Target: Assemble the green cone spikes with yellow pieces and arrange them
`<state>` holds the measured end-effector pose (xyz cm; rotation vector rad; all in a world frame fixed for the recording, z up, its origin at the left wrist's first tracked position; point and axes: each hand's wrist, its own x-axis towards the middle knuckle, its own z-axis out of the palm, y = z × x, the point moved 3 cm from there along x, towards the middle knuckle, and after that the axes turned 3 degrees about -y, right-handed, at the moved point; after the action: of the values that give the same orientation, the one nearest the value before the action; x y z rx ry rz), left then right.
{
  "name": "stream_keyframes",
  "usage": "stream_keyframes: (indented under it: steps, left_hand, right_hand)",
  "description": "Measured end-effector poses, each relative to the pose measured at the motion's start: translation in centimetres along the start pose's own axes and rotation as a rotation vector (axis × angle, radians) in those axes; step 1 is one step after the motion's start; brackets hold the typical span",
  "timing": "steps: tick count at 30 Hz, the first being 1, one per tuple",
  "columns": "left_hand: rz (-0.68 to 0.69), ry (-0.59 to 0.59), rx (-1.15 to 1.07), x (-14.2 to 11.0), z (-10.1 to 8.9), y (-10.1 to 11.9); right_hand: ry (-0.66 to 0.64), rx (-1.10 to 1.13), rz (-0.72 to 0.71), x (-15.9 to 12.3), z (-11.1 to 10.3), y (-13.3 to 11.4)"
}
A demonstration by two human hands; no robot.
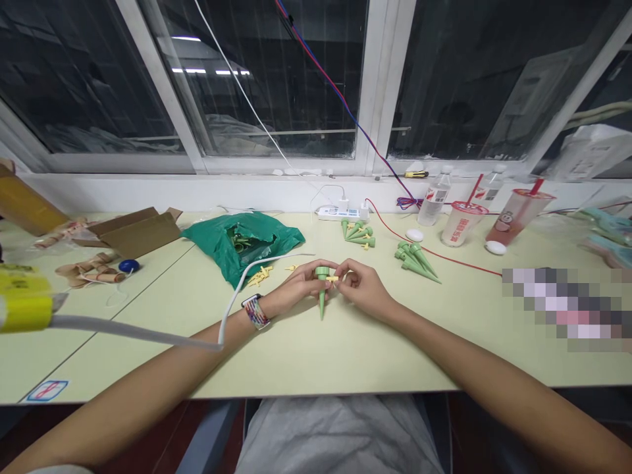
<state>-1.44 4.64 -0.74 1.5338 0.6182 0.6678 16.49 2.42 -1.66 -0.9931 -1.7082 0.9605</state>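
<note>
My left hand (292,288), with a patterned watch band at its wrist, is closed around a green watering spike (322,308) that points down above the table. My right hand (366,291) pinches a small yellow valve (332,279) against the spike's side, just under its cap. Whether the valve is seated in the spike I cannot tell. Several loose yellow valves (259,275) lie left of my hands. Beyond my hands rests a group of green spikes with yellow valves on them (364,242). To the right is a pile of green spikes (417,260) with no yellow visible.
A torn green plastic bag (212,238) holds more green pieces. A white cable (232,309) loops close to my left forearm. Behind stand a power strip (340,213), a bottle (435,201) and drink cups (464,224). A cardboard box (135,232) and wooden toys (93,270) lie left.
</note>
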Motion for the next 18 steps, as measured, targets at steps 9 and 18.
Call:
stream_keyframes:
  steps: [9, 18]
  left_hand:
    - [-0.012, 0.013, 0.028, -0.07, 0.09, 0.38]
    - [-0.008, 0.025, 0.019, -0.01, 0.0, 0.18]
  right_hand:
    - [0.015, -0.045, -0.034, 0.07, -0.28, 0.65]
    - [-0.009, -0.069, -0.029, 0.09, -0.04, 0.65]
